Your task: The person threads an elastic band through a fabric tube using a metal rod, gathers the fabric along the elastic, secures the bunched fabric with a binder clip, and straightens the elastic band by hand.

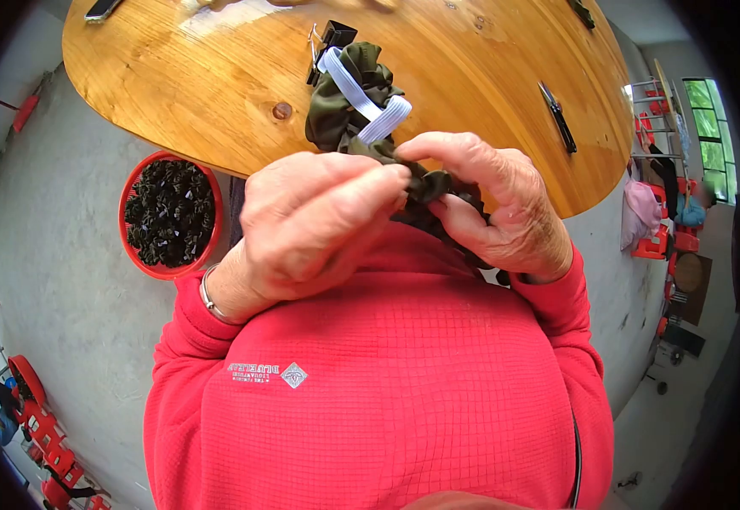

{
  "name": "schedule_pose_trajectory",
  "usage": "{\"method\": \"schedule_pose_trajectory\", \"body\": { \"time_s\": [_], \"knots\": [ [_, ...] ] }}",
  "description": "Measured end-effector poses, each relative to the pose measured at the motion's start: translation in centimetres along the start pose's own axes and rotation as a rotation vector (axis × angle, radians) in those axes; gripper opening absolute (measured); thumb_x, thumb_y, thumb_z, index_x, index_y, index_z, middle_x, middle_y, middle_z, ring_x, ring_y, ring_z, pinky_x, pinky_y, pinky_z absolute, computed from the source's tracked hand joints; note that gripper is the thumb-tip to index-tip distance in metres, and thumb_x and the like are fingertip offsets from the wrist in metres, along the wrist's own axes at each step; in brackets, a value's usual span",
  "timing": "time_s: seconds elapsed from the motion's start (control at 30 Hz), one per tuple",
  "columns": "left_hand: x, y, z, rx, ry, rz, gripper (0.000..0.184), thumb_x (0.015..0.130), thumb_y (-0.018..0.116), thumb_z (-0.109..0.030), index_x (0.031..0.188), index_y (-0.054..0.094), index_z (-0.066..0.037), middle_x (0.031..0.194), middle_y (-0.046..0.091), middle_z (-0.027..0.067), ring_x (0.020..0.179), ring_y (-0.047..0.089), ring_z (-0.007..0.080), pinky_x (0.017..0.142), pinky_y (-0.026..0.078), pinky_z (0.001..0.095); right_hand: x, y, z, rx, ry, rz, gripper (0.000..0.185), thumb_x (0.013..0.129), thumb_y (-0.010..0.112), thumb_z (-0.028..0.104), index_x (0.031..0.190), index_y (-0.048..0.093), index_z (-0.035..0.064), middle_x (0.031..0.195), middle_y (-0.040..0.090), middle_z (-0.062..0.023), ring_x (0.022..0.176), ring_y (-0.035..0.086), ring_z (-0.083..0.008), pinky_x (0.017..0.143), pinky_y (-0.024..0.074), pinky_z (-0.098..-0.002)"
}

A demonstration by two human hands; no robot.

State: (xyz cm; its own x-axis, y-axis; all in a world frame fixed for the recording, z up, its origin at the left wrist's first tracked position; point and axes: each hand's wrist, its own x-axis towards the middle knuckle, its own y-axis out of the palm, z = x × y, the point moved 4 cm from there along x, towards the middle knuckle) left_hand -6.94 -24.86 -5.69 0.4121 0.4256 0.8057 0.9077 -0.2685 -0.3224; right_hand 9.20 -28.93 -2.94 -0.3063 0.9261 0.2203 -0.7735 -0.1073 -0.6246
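A gathered strip of dark olive fabric (333, 109) runs from the table edge down between my hands, with a white elastic band (355, 92) looped over its upper end. My left hand (306, 223) is closed, its fingertips pinched at the fabric. On the other side, my right hand (506, 200) grips the same fabric between thumb and index finger. Beyond the fabric's top end lies a black binder clip (331, 49) on the table.
The wooden table (242, 76) curves across the top, bearing black-handled snips (559, 119) at the right. A red basket (216, 228) of dark fabric pieces stands on the floor at the left. Red stools (47, 442) are at lower left; a person (691, 208) is far right.
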Motion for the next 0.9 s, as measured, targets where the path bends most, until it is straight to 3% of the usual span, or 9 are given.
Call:
{"method": "schedule_pose_trajectory", "body": {
  "time_s": [0.03, 0.13, 0.27, 0.37, 0.43, 0.57, 0.63, 0.73, 0.9],
  "knots": [
    [0.0, -0.2, 0.0, -0.033, -0.066, -0.024, 0.015, 0.075, 0.066, 0.003, 0.090, 0.062, 0.002, 0.072, 0.061, 0.0107, 0.060, 0.060, 0.0204, 0.051, 0.046, 0.0251, 0.0, 0.1, 0.1, 0.020, 0.034, -0.023, 0.041, 0.070, 0.057, -0.008, 0.109, 0.055, 0.0052, 0.083, 0.063, -0.0097, 0.068, 0.065, -0.0216, 0.062, 0.0504, -0.0264],
    [-0.3, -0.7, 0.6, -0.351, -0.497, 0.060, 0.009, 0.087, 0.059, -0.006, 0.088, 0.062, 0.002, 0.064, 0.059, 0.0061, 0.051, 0.052, 0.0084, 0.047, 0.041, 0.0207, -0.4, 0.7, -0.3, 0.042, 0.018, -0.160, 0.037, 0.069, 0.055, -0.009, 0.104, 0.055, 0.0038, 0.082, 0.062, -0.0094, 0.068, 0.065, -0.0205, 0.061, 0.0503, -0.0262],
    [-0.9, -0.2, 0.9, -0.608, -0.825, 0.034, 0.010, 0.089, 0.057, -0.007, 0.088, 0.063, 0.002, 0.064, 0.057, 0.0019, 0.048, 0.045, 0.0049, 0.045, 0.035, 0.0183, -0.5, 1.0, 0.1, 0.014, -0.028, -0.127, 0.037, 0.069, 0.054, -0.011, 0.104, 0.054, 0.0020, 0.084, 0.060, -0.0087, 0.068, 0.063, -0.0166, 0.060, 0.0491, -0.0243],
    [-0.1, -1.3, 0.7, -0.338, -0.633, -0.057, 0.008, 0.085, 0.062, -0.004, 0.082, 0.063, 0.004, 0.069, 0.062, 0.0045, 0.063, 0.059, 0.0078, 0.054, 0.046, 0.0203, -0.5, 1.0, 0.1, -0.017, -0.085, -0.113, 0.039, 0.069, 0.054, -0.013, 0.105, 0.053, -0.0002, 0.090, 0.059, -0.0077, 0.068, 0.059, -0.0104, 0.061, 0.0470, -0.0212],
    [0.1, -1.5, 0.9, -0.541, -0.715, -0.154, 0.007, 0.085, 0.059, 0.002, 0.090, 0.061, 0.006, 0.078, 0.063, 0.0078, 0.063, 0.060, 0.0094, 0.056, 0.048, 0.0199, -0.6, 0.9, 0.1, -0.003, -0.085, -0.117, 0.038, 0.068, 0.054, -0.013, 0.104, 0.054, -0.0001, 0.090, 0.059, -0.0078, 0.068, 0.059, -0.0104, 0.060, 0.0470, -0.0212],
    [1.1, -2.5, 2.1, -0.434, -0.514, 0.008, 0.014, 0.085, 0.058, 0.001, 0.098, 0.062, 0.004, 0.083, 0.063, 0.0078, 0.061, 0.059, 0.0096, 0.056, 0.049, 0.0186, -0.5, 0.7, 0.5, 0.046, -0.016, -0.054, 0.038, 0.067, 0.055, -0.013, 0.103, 0.055, -0.0002, 0.091, 0.059, -0.0080, 0.069, 0.060, -0.0117, 0.061, 0.0473, -0.0216],
    [1.7, -2.5, 2.3, -0.494, -0.521, 0.072, 0.015, 0.086, 0.057, 0.001, 0.100, 0.062, 0.003, 0.084, 0.063, 0.0068, 0.059, 0.058, 0.0088, 0.054, 0.048, 0.0181, -0.6, 0.7, 0.5, 0.088, -0.019, -0.058, 0.038, 0.066, 0.056, -0.013, 0.102, 0.056, -0.0004, 0.091, 0.060, -0.0081, 0.070, 0.060, -0.0126, 0.062, 0.0479, -0.0220],
    [1.8, -1.4, 2.6, -0.760, -0.728, 0.150, 0.015, 0.087, 0.054, -0.001, 0.099, 0.063, 0.001, 0.081, 0.063, 0.0053, 0.053, 0.055, 0.0057, 0.047, 0.044, 0.0170, -0.9, 0.5, 0.7, 0.042, -0.017, -0.065, 0.038, 0.066, 0.055, -0.013, 0.102, 0.056, -0.0007, 0.091, 0.060, -0.0083, 0.071, 0.061, -0.0136, 0.063, 0.0489, -0.0227],
    [1.8, -1.2, 3.2, -0.765, -0.908, 0.343, 0.017, 0.087, 0.051, -0.007, 0.092, 0.064, 0.003, 0.076, 0.063, 0.0067, 0.052, 0.056, 0.0072, 0.047, 0.044, 0.0172, -1.0, 0.6, 0.6, 0.103, -0.053, -0.102, 0.036, 0.069, 0.055, -0.011, 0.103, 0.056, 0.0012, 0.083, 0.061, -0.0096, 0.069, 0.064, -0.0175, 0.061, 0.0496, -0.0253]
  ]
}}
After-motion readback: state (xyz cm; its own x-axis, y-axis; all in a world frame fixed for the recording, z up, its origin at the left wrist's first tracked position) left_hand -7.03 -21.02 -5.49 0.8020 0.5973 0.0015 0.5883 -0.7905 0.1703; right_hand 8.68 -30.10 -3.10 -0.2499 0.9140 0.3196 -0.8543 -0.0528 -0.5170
